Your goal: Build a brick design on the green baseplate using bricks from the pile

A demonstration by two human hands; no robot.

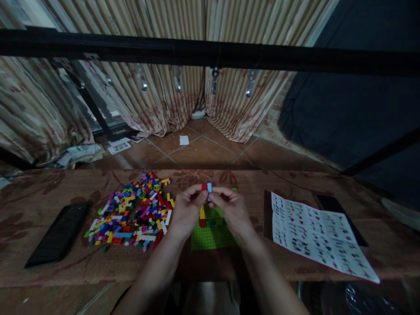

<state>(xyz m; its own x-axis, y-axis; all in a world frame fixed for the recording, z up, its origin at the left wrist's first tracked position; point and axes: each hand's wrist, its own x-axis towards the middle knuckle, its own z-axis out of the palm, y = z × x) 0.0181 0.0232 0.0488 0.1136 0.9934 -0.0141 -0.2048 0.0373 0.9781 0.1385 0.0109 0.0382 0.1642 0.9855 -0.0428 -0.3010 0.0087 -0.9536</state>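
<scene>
Above the green baseplate (213, 240), my two hands meet with fingertips close together. My left hand (187, 205) is closed in a pinch on a red toy brick (204, 187). My right hand (231, 205) pinches a light blue toy brick (209, 187), right beside the red one. Whether the two bricks are joined I cannot tell. Below my fingers, a yellow brick (202, 213) and a red brick (203, 222) sit on the baseplate, with darker green bricks (215, 222) next to them. My hands hide part of the plate.
A heap of mixed coloured bricks (131, 214) lies left of the baseplate. Further left is a black phone-like device (57, 234). On the right, a printed instruction sheet (315, 234) partly covers another dark device (341, 218). A brown patterned cloth (252, 188) covers the table.
</scene>
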